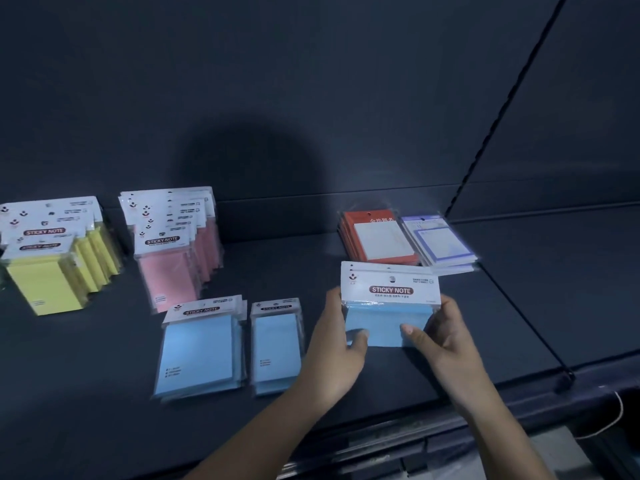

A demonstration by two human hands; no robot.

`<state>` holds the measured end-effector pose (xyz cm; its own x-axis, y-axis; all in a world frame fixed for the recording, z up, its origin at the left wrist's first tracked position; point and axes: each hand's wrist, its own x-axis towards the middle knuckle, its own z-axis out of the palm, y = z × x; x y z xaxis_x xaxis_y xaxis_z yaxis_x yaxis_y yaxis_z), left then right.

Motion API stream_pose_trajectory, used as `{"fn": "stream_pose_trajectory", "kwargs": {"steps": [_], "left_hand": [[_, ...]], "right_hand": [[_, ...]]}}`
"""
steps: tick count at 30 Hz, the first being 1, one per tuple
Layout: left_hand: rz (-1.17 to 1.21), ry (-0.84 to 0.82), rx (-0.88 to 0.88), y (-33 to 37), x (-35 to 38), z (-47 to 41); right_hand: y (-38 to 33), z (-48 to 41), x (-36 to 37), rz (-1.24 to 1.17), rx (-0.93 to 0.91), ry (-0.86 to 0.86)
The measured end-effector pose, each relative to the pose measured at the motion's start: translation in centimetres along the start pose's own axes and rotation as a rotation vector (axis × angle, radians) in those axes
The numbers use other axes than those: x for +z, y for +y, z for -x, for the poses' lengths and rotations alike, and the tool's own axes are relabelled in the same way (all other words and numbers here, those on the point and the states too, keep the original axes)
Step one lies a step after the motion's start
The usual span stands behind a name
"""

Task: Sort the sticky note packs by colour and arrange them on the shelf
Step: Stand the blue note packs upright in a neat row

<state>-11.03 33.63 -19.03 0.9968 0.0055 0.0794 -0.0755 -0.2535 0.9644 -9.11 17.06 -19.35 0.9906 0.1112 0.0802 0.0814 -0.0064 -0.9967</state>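
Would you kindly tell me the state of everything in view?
held blue pack, gripped by both hands
left hand, grips the pack's left edge
right hand, grips its right edge
blue piles, two, flat, side by side
yellow packs, overlapping row, far left
pink packs, overlapping row beside yellow
red packs, stacked flat at back
purple packs, stacked flat beside red

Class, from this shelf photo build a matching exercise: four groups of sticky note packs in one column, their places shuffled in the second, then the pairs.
1 yellow packs
2 pink packs
3 red packs
4 rightmost blue pack

A gripped by left hand and right hand
B far left of the shelf
C back, beside the purple-bordered packs
D just right of the yellow packs

Pairs: 1-B, 2-D, 3-C, 4-A
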Motion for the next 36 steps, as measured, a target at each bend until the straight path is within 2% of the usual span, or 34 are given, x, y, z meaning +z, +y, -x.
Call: {"fn": "stream_pose_trajectory", "kwargs": {"steps": [4,9,13,16,22,26,36], "left_hand": [[-0.054,0.020,0.020,0.2,-0.1,-0.1],[0.012,0.111,0.157,1.9,-2.5,-0.9],[0.054,0.195,0.229,1.8,-6.2,-2.4],[0.038,0.228,0.184,0.9,-8.7,-4.2],[-0.132,0.261,0.076,-1.4,-10.8,-7.9],[-0.184,0.317,0.038,-2.7,-11.2,-9.7],[-0.236,0.416,-0.123,-4.4,-11.2,-11.5]], "right_hand": [[0.0,-0.1,-0.1,0.048,-0.015,-0.001],[-1.9,-1.6,1.8,0.043,-0.171,0.022],[-3.5,-4.1,5.1,0.047,-0.270,-0.066],[-3.5,-6.8,8.2,0.073,-0.251,-0.082],[-1.3,-11.0,13.0,0.183,-0.232,0.034],[0.1,-12.6,14.3,0.286,-0.281,0.087],[2.4,-13.9,15.0,0.419,-0.140,0.191]]}}
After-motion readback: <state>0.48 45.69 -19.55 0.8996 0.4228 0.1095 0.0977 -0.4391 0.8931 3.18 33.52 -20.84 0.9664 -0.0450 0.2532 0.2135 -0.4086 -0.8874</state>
